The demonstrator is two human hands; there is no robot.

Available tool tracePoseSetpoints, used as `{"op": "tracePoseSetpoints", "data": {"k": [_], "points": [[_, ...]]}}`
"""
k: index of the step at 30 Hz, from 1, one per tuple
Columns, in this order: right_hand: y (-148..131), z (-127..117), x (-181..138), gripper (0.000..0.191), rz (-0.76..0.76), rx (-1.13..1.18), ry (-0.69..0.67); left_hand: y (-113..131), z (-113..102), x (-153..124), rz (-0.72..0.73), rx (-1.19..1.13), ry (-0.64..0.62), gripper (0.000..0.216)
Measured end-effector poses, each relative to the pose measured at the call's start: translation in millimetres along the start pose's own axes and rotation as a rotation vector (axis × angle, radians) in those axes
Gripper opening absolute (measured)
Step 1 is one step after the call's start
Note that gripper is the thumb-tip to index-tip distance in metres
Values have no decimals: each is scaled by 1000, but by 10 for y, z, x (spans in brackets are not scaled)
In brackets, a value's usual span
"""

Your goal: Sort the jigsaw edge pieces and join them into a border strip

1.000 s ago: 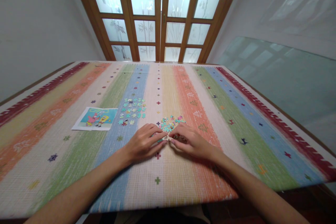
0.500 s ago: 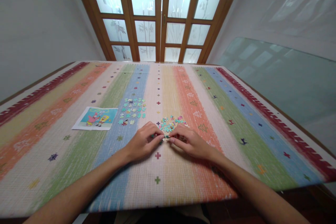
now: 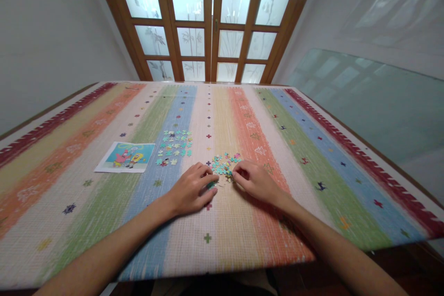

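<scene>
My left hand (image 3: 194, 188) rests on the striped tablecloth, its thumb and fingers apart. A teal jigsaw piece (image 3: 211, 185) shows in the gap between them; whether it is gripped or just lies there is hard to make out. My right hand (image 3: 258, 181) has thumb and forefinger drawn together on a small jigsaw piece (image 3: 230, 177), at the near edge of a loose pile of jigsaw pieces (image 3: 222, 164). The pile is mostly teal with some pink and yellow. Left of it, several separate teal pieces (image 3: 175, 146) lie spread in rough rows.
A printed cartoon picture (image 3: 126, 157) lies on the left of the table, beside the rows of pieces. The striped tablecloth (image 3: 222, 236) covers the table. Beyond the far edge stand wooden doors with frosted panes (image 3: 210, 23); a glass panel (image 3: 374, 97) leans at the right.
My hands have parted from where their fingertips met around a piece. The right one has shifted right and slightly away, to the pile's edge; the left one has loosened its fingers.
</scene>
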State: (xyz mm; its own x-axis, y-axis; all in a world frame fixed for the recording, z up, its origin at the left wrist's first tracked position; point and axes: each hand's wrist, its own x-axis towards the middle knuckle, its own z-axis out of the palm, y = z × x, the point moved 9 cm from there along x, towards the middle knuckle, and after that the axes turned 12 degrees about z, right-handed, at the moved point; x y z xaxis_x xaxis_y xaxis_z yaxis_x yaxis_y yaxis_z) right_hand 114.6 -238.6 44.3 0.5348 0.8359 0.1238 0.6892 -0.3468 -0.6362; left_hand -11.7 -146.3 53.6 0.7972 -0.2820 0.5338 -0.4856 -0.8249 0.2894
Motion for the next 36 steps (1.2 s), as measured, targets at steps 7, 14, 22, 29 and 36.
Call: {"op": "tracePoseSetpoints", "data": {"k": [7, 14, 22, 29, 36], "points": [[57, -30, 10, 13, 23, -128, 40, 7, 113, 51, -12, 36, -26, 23], [95, -64, 8, 14, 65, -205, -11, 14, 107, 98, -16, 16, -25, 15], [134, -88, 15, 15, 75, -209, 33, 31, 126, 100, 23, 14, -27, 22], [135, -81, 25, 18, 74, -206, 20, -132, -126, 63, -43, 9, 66, 19], [163, -93, 25, 19, 72, -196, 33, -763, -832, -288, -211, 215, 158, 21]]}}
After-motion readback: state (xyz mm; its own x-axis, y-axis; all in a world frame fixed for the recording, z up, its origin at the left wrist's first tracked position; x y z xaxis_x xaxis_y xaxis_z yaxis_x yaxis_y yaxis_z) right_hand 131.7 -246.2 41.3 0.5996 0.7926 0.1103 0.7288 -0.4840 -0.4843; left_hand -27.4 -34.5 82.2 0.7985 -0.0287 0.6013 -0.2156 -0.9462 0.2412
